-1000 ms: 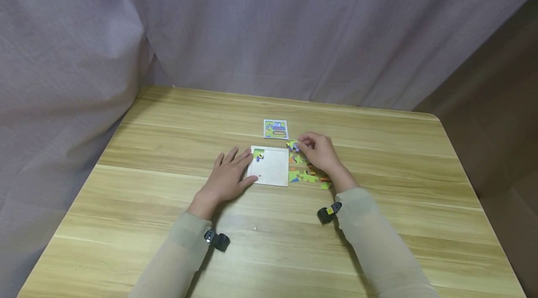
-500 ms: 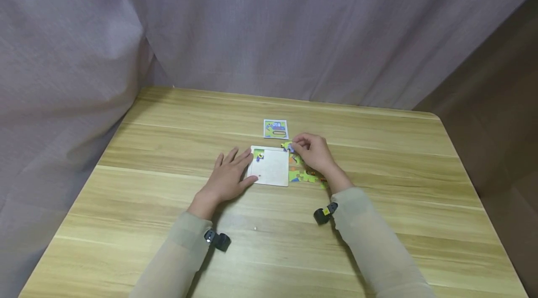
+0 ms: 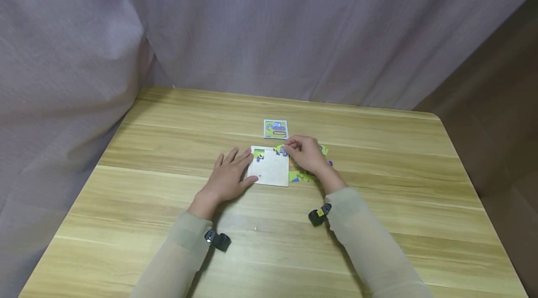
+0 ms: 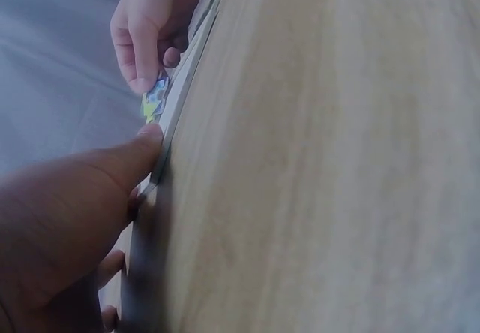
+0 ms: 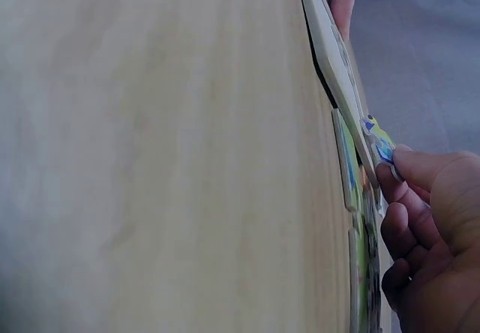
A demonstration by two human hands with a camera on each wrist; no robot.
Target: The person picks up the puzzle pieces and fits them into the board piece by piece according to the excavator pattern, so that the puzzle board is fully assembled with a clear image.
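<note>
Puzzle piece over the tray's far right corner
Right hand (image 3: 306,154) pinches the puzzle piece (image 3: 280,149), lying flat, long axis left-right; left hand (image 3: 227,177), fingers spread, presses the puzzle tray (image 3: 272,173).

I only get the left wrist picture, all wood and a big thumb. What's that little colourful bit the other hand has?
Observer: A puzzle piece, pinched by the right hand at the far right corner of a white puzzle tray.
Operator: Is the tray full?
Observer: No, only one piece sits in it, in the far left corner.
Operator: Where are the others?
Observer: In a loose pile on the table just right of the tray, partly under the right hand.
Operator: Any picture to copy?
Observer: Yes, a small digger card lies beyond the tray.
</note>
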